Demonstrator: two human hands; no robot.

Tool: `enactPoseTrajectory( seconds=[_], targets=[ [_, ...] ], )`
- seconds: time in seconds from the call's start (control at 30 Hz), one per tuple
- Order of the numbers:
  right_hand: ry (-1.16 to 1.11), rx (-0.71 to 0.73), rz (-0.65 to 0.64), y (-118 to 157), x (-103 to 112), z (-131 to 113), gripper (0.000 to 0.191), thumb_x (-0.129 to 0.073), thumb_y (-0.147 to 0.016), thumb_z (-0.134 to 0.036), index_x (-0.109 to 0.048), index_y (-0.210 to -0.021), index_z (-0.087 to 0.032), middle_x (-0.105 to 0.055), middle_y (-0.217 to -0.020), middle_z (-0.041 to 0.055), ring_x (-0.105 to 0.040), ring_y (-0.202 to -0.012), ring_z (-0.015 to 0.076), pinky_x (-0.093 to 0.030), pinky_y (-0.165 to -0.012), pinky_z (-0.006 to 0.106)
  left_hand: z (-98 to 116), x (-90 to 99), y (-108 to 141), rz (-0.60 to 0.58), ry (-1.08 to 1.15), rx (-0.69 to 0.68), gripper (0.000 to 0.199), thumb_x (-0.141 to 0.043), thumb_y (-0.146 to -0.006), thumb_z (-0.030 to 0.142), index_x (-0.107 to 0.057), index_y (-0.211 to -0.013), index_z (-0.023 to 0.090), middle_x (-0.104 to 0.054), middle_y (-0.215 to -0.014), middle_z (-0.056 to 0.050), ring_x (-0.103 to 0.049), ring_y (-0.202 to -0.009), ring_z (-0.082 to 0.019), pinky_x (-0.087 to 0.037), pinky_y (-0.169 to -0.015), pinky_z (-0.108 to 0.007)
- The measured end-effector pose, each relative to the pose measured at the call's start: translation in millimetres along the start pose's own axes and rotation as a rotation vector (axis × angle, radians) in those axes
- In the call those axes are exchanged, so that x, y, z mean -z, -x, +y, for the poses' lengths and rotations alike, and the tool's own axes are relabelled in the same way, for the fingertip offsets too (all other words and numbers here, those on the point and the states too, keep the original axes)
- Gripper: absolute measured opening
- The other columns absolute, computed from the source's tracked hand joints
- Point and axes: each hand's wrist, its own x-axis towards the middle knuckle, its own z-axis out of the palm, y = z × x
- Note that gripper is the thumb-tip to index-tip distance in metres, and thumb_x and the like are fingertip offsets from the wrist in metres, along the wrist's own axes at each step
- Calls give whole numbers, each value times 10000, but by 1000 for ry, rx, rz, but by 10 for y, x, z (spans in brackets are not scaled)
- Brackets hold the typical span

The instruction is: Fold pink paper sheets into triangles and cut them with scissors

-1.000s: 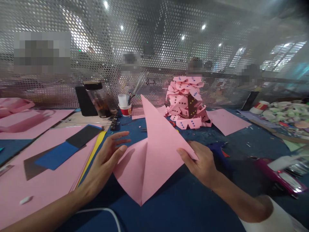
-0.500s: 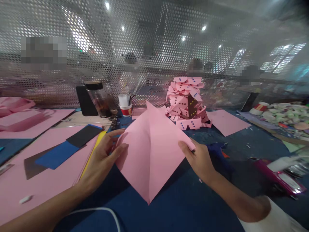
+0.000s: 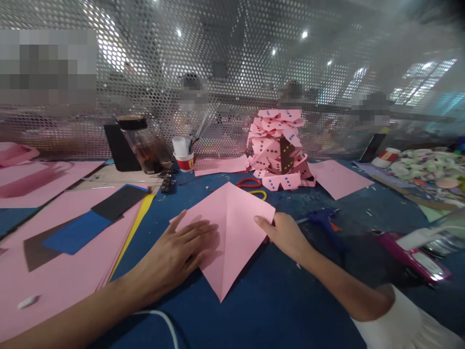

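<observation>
Between the two hands, toward the near side of the desk [image 3: 276, 310], a pink paper sheet [image 3: 241, 242] lies cornerwise, one corner aimed at the far edge and one at the near edge. Its crease runs between those corners, so its long axis points away from the body. The left hand [image 3: 183, 249] is nearer that crease: it rests palm down on the left half, fingers spread and gripping nothing, tips just short of the fold. The right hand [image 3: 288, 235] pinches the right corner, thumb on top. The sheet's right edge looks slightly raised, though whether its underside touches the desk there I cannot tell.

Bare blue surface surrounds the near corner. Red-handled scissors [image 3: 249, 182] lie just beyond the far corner, and a blue glue gun [image 3: 323, 218] lies right of the right hand. Perforated metal screening [image 3: 232, 63] closes off the far edge, with blurred people behind.
</observation>
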Motion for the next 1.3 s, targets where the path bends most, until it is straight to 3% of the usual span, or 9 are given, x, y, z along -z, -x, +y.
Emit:
enactPoseTrajectory(
  seconds=[0.1, 0.17, 0.27, 0.43, 0.63, 0.87, 1.3],
  targets=[
    [33, 0, 14, -18, -24, -41, 457, -516, -961, -463, -577, -611, -176, -670, -603, 81, -625, -588, 181, -350, -550, 273, -4, 2, 6, 71, -20, -21, 356, -503, -1016, 278, -601, -1358, 286, -631, -1432, -20, -542, -1371, -231, -63, -1286, -530],
    [45, 12, 14, -34, -39, -57, 454, -512, -965, -466, -586, -627, -173, -668, -616, 79, -622, -598, 180, -338, -545, 271, 1, 10, 3, 98, -32, -40, 393, -516, -1008, 287, -565, -1397, 255, -616, -1450, -42, -530, -1382, -232, -76, -1287, -514],
    [93, 18, 25, -45, -53, -59, 455, -518, -965, -481, -606, -649, -166, -670, -639, 84, -618, -606, 179, -325, -542, 272, 14, 9, -11, 59, -48, -31, 517, -546, -1003, 388, -459, -1496, 259, -567, -1501, -49, -493, -1413, -245, -100, -1281, -519],
    [146, -18, 26, -32, -37, -48, 510, -488, -979, -515, -601, -618, -172, -665, -609, 82, -601, -566, 172, -321, -543, 278, 26, -36, -28, 27, -20, 36, 504, -517, -1012, 441, -470, -1493, 301, -578, -1490, -42, -488, -1412, -260, -188, -1256, -542],
    [254, -30, 44, -30, -41, -69, 492, -490, -964, -502, -573, -600, -181, -638, -600, 68, -542, -528, 153, -252, -527, 285, 24, -33, -35, -94, -10, 65, 563, -458, -1034, 461, -331, -1564, 319, -444, -1599, -6, -396, -1478, -219, -110, -1283, -506],
    [334, -15, 77, -36, -98, -41, 454, -488, -932, -460, -567, -580, -184, -569, -555, 58, -456, -522, 151, -168, -529, 313, 31, -47, -40, -93, -21, 91, 597, -440, -1035, 502, -295, -1583, 312, -449, -1596, -24, -386, -1481, -221, -78, -1278, -513],
    [327, 14, 56, -39, -98, -4, 466, -494, -929, -447, -500, -536, -198, -463, -486, 22, -374, -465, 130, -177, -525, 314, 26, -11, -37, -106, 13, 78, 605, -460, -1028, 506, -304, -1584, 327, -452, -1594, -27, -398, -1475, -237, -73, -1278, -516]
  ],
)
